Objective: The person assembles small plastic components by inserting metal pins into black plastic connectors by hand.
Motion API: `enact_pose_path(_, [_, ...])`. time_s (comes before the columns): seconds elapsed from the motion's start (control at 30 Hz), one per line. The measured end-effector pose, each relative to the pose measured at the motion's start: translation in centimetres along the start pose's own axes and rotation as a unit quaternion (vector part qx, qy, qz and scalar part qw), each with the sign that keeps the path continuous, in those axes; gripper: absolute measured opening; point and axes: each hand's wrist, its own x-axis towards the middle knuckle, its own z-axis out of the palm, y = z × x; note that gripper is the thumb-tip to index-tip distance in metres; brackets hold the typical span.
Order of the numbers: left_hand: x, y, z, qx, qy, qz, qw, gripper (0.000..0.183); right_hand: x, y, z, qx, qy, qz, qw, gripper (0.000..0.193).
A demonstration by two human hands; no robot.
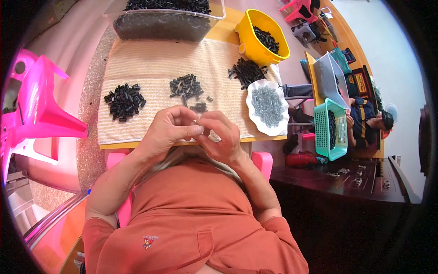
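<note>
Both of my hands meet just above the near edge of a striped towel [146, 59]. My left hand [165, 130] is closed, its thumb and fingertips pinched together. Against it, my right hand [221, 137] is also closed in a pinch; whatever sits between the fingertips is too small to make out. Just beyond them lie a few dark bits [199, 108] and a pile of black and clear small tubes [186, 86]. A pile of short black tubes [124, 102] is at the left. To the right stands a white scalloped dish [271, 133] full of small clear pieces, with black slender pieces [248, 73] heaped behind it.
A clear box [219, 13] of black pieces and a yellow tub [248, 34] stand at the back. Left is a pink chair [45, 100]. On the right, a person [365, 118] sits beside a green basket [322, 130] and a pale bin [325, 73].
</note>
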Motion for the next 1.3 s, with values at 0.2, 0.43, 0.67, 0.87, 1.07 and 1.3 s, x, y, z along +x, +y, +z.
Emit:
enact_pose_path(0.2, [-0.04, -0.07, -0.16, 0.014, 0.001, 0.001, 1.000, 0.022, 0.01, -0.01, 0.10, 0.004, 0.015, -0.008, 1.000, 0.030])
enact_pose_path(0.43, [-0.01, -0.35, -0.35, 0.011, 0.003, -0.003, 1.000, 0.024, -0.17, 0.45, -0.02, 0.041, 0.015, 0.013, 0.999, 0.030])
enact_pose_path(0.67, [0.08, -0.54, -0.46, 0.011, 0.008, -0.009, 1.000, 0.024, -0.31, 0.44, 0.03, 0.059, 0.007, 0.024, 0.998, 0.031])
enact_pose_path(0.87, [0.13, -0.56, -0.53, 0.029, 0.006, -0.001, 1.000, 0.022, -0.22, 0.10, 0.11, 0.061, 0.014, 0.025, 0.998, 0.028])
enact_pose_path(1.07, [0.08, -0.58, -0.36, 0.035, 0.002, 0.003, 0.999, 0.020, -0.27, 0.29, -0.21, 0.042, 0.015, 0.022, 0.999, 0.029])
enact_pose_path(1.3, [0.00, -0.52, -0.25, 0.063, 0.005, 0.013, 0.998, 0.021, -0.42, 0.29, -0.31, 0.048, 0.012, 0.032, 0.998, 0.029])
